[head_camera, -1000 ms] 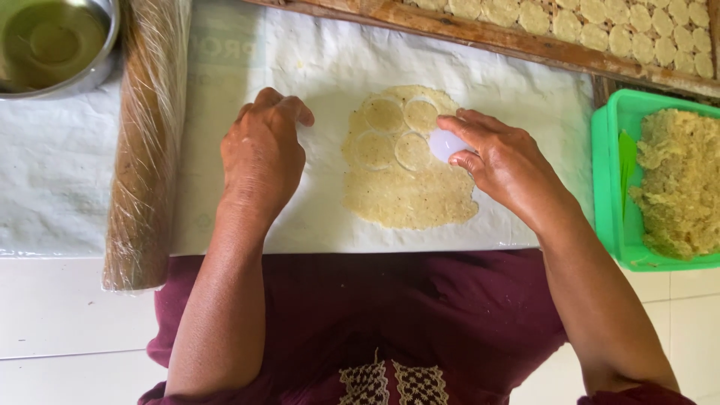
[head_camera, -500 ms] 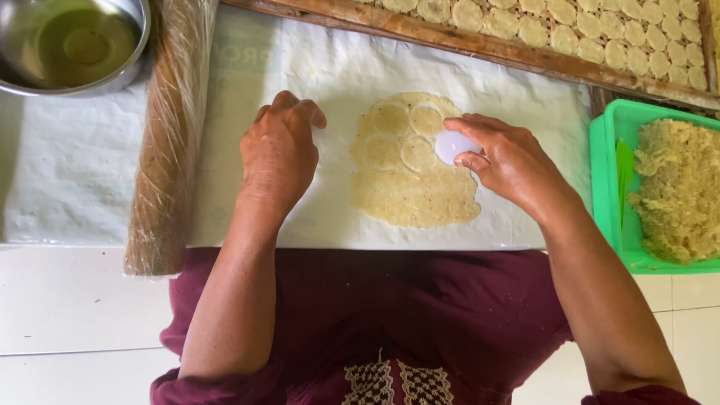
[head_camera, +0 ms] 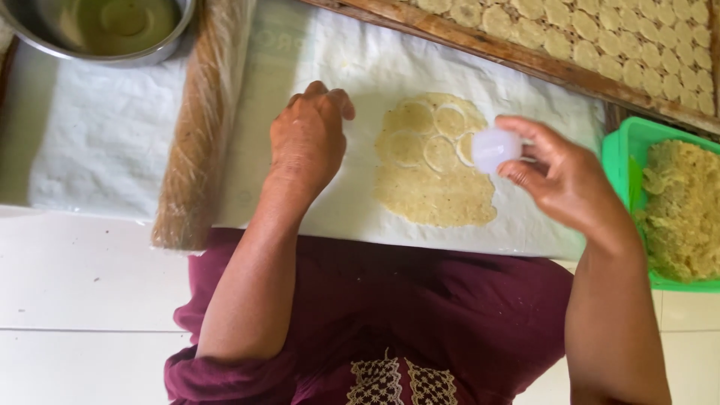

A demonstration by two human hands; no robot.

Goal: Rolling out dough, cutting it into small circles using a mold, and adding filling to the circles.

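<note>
The right hand (head_camera: 570,180) pinches a small round translucent white cutter (head_camera: 495,148) between thumb and fingertips, held just over the right edge of the rolled dough sheet (head_camera: 435,191); whether its rim touches the dough I cannot tell from this angle. The left hand (head_camera: 311,139) rests palm down with its fingers curled loosely, gripping nothing, pressing the white plastic sheet (head_camera: 337,217) just left of the dough.

The dough lies flat in the middle of that plastic and already carries several cut rings (head_camera: 439,150) along its upper part, packed close together. The thin walls between them look fragile: a cut set too near a ring would likely bite into it and spoil both rounds. Near the ragged right edge, a cut could come out incomplete. If the left hand eased off, the plastic might slide or wrinkle under the press and distort the thin sheet.

Left of the hands, a rolling pin wrapped in plastic film (head_camera: 199,127) lies on the covering, with a steel bowl (head_camera: 112,30) beyond it. A wooden tray of finished rounds (head_camera: 600,37) runs along the top, and a green basket of loose dough (head_camera: 679,210) sits close to the right forearm, where a careless elbow could knock it.
</note>
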